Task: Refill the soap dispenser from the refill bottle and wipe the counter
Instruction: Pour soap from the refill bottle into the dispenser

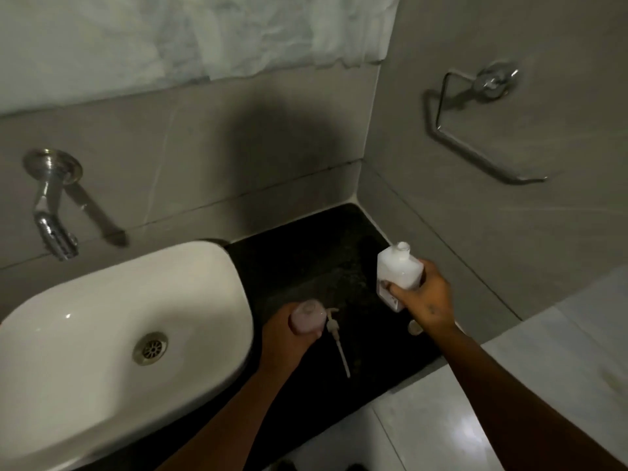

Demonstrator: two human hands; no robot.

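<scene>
Over dark counter [316,253], hands around uncapped refill bottle [399,270] and dispenser [306,317].

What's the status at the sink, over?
Left hand grips pink soap dispenser, pump off. Right hand holds white square refill bottle, uncapped, upright, not pouring. White pump with tube lies on black counter between them.

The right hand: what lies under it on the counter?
Under the right hand, which grips the uncapped refill bottle, a small pale round thing lies on the dark counter, perhaps a cap. The wrist covers part of it, so I cannot be sure.
</scene>
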